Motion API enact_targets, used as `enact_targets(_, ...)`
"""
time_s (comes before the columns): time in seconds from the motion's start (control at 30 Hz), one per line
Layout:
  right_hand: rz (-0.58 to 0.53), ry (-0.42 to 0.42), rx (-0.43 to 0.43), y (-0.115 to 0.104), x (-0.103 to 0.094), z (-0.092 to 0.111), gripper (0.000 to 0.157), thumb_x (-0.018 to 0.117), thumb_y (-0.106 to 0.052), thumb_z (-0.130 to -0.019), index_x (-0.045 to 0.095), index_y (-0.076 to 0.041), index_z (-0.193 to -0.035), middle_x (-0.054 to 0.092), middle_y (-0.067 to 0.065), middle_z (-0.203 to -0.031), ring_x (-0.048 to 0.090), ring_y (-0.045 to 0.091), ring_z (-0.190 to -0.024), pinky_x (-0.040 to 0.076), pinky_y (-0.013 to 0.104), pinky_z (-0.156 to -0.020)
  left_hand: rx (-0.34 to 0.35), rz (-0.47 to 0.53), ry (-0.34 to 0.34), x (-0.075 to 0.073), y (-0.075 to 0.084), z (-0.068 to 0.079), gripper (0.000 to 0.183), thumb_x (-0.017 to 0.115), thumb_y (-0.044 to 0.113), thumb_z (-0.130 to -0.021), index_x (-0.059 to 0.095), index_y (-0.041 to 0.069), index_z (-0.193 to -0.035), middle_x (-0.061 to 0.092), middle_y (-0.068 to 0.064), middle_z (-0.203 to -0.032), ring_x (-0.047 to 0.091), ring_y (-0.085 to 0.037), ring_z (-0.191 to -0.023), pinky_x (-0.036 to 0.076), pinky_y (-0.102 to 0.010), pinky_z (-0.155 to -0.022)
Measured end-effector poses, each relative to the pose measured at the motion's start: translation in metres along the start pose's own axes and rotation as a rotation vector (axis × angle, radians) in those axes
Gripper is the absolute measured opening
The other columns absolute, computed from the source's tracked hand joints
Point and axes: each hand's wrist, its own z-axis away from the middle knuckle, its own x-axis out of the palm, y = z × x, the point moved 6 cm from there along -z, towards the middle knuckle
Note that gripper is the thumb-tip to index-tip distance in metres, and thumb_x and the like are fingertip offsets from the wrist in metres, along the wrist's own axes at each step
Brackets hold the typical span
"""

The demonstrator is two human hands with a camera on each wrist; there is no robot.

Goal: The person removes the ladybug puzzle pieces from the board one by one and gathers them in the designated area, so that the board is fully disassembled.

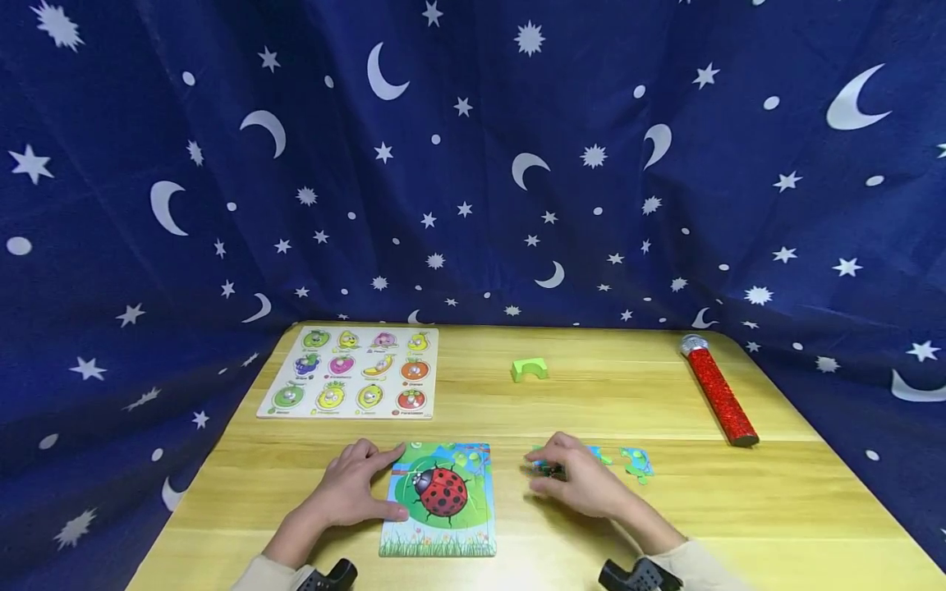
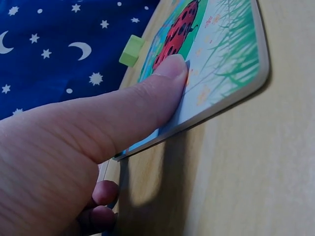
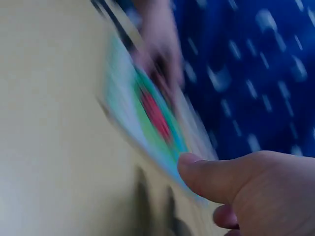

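Observation:
A square ladybug jigsaw puzzle (image 1: 443, 491) lies flat on the table. My left hand (image 1: 353, 486) is at its left side, thumb (image 2: 170, 73) resting on the picture and forefinger reaching to the far left corner. In the left wrist view the other fingers sit off the puzzle's edge. My right hand (image 1: 580, 476) is to the right of the puzzle, over several loose blue and green jigsaw pieces (image 1: 637, 464), partly covering them. Its thumb (image 3: 197, 172) and forefinger are spread apart, and nothing shows between them. The right wrist view is blurred.
A fruit peg board (image 1: 347, 414) lies at the back left. A green arch block (image 1: 529, 369) stands farther back, right of the middle. On the right is a red glittery toy microphone (image 1: 720, 394). Behind the table (image 1: 783, 509) hangs a dark blue star-and-moon cloth (image 1: 473, 222).

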Motion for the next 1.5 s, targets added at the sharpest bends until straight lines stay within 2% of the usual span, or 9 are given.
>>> enact_targets(0.13,0.006,-0.063,-0.217,-0.050,0.026,0.004,0.032,0.075,-0.033,-0.085,0.074,-0.014,-0.111,0.055,-0.006,-0.085,0.047,0.001,-0.078,0.036,0.012,-0.071,-0.002,-0.003,0.002,-0.001,0.001,-0.001,0.099,0.085,0.062,-0.060,0.053,0.020,-0.143,0.038,0.001,-0.095,0.032,-0.017,-0.088,0.026,-0.034,-0.077)
enact_targets(0.2,0.017,-0.067,-0.267,-0.063,0.033,0.002,0.031,0.074,-0.033,-0.086,0.074,-0.014,-0.110,0.054,-0.006,-0.085,0.046,0.000,-0.077,0.034,0.010,-0.071,-0.001,-0.006,0.010,-0.001,0.002,-0.001,0.099,0.085,0.061,-0.059,0.053,0.020,-0.143,0.038,0.001,-0.095,0.032,-0.016,-0.088,0.027,-0.034,-0.078)
enact_targets(0.27,0.018,-0.067,-0.231,-0.067,0.037,-0.004,0.033,0.075,-0.033,-0.086,0.073,-0.013,-0.113,0.054,-0.005,-0.087,0.045,0.001,-0.078,0.035,0.012,-0.071,-0.002,-0.010,0.018,-0.003,0.002,-0.001,0.099,0.086,0.061,-0.059,0.053,0.020,-0.143,0.039,0.001,-0.096,0.033,-0.016,-0.088,0.027,-0.034,-0.078)
enact_targets(0.5,0.028,-0.095,0.008,-0.059,0.048,-0.023,0.053,0.076,-0.033,-0.085,0.064,-0.009,-0.131,0.052,-0.001,-0.100,0.040,0.003,-0.081,0.036,0.021,-0.069,-0.009,-0.006,0.012,-0.004,0.004,0.001,0.099,0.087,0.059,-0.059,0.054,0.019,-0.142,0.039,0.001,-0.095,0.032,-0.016,-0.087,0.027,-0.034,-0.078)
enact_targets(0.77,0.040,-0.071,0.061,-0.053,0.056,-0.035,0.058,0.078,-0.034,-0.082,0.063,-0.005,-0.130,0.048,0.000,-0.094,0.036,0.004,-0.073,0.034,0.019,-0.062,-0.013,0.000,0.011,-0.004,0.003,0.000,0.098,0.087,0.058,-0.059,0.054,0.018,-0.142,0.038,0.001,-0.095,0.032,-0.017,-0.087,0.026,-0.034,-0.077)
enact_targets(0.97,0.039,-0.027,0.159,-0.043,0.057,-0.037,0.056,0.079,-0.033,-0.082,0.064,-0.005,-0.129,0.044,-0.001,-0.086,0.034,0.009,-0.068,0.029,0.021,-0.058,-0.009,-0.005,-0.002,-0.002,0.002,0.000,0.098,0.086,0.059,-0.060,0.053,0.019,-0.143,0.039,0.001,-0.095,0.032,-0.017,-0.087,0.026,-0.034,-0.077)
enact_targets(1.07,0.034,-0.003,0.166,-0.040,0.056,-0.036,0.049,0.079,-0.031,-0.082,0.068,-0.007,-0.123,0.048,-0.001,-0.086,0.036,0.008,-0.068,0.030,0.021,-0.058,-0.010,0.001,-0.007,-0.002,0.003,-0.001,0.098,0.087,0.058,-0.060,0.053,0.018,-0.143,0.039,0.000,-0.095,0.032,-0.017,-0.087,0.026,-0.034,-0.077)
enact_targets(1.27,-0.022,-0.009,0.112,-0.039,0.058,-0.033,0.030,0.079,-0.027,-0.082,0.075,-0.011,-0.107,0.053,-0.001,-0.090,0.039,0.003,-0.070,0.034,0.020,-0.060,-0.013,0.020,-0.027,-0.002,0.007,0.000,0.100,0.086,0.059,-0.060,0.052,0.017,-0.144,0.038,0.000,-0.096,0.032,-0.017,-0.088,0.025,-0.034,-0.077)
enact_targets(1.5,-0.094,-0.037,0.084,-0.040,0.059,-0.029,0.027,0.080,-0.026,-0.082,0.075,-0.012,-0.104,0.051,-0.002,-0.090,0.039,0.003,-0.076,0.035,0.020,-0.064,-0.022,0.018,-0.035,-0.004,0.012,0.002,0.097,0.086,0.054,-0.064,0.050,0.015,-0.145,0.038,-0.002,-0.097,0.031,-0.019,-0.088,0.026,-0.034,-0.076)
